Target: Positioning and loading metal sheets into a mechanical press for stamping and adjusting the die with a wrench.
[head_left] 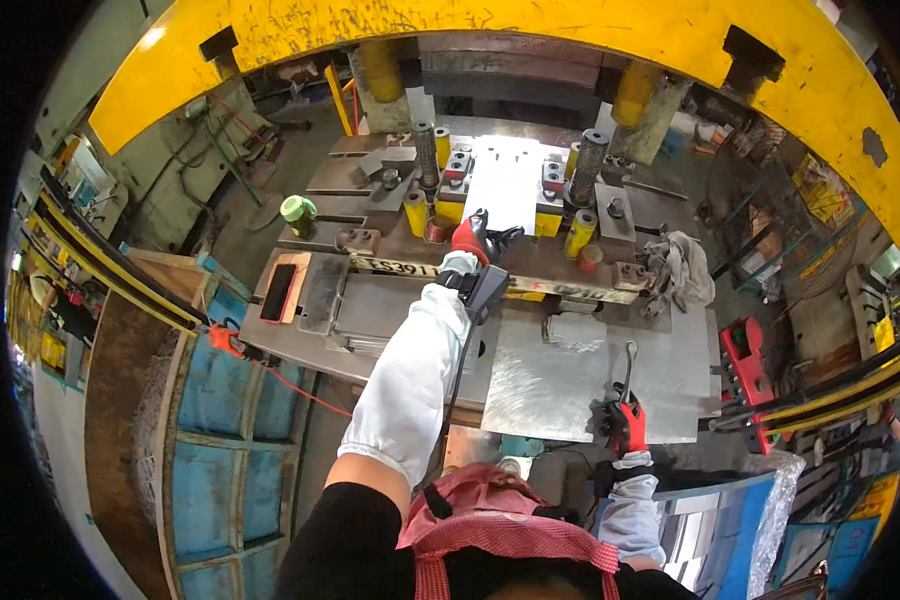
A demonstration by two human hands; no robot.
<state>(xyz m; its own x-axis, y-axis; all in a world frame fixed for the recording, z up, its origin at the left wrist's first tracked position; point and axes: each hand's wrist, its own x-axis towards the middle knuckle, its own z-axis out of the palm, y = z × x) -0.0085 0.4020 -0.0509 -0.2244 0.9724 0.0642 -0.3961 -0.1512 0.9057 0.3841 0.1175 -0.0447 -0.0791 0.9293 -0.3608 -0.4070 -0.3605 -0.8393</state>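
My left hand, in a red and black glove, reaches to the near end of a bright flat metal sheet lying in the die set. Its fingers are spread apart at the sheet's edge; a firm grip on it does not show. Closer to me, my right hand, gloved alike, is closed round a wrench, whose ring end points away from me. That hand rests over the near edge of a large metal plate. White sleeves cover both forearms.
Yellow posts and dark spring columns flank the sheet. Overhead spans a yellow press beam. A grey rag lies at the right, a green-capped bottle at the left, a red tool holder beyond the plate.
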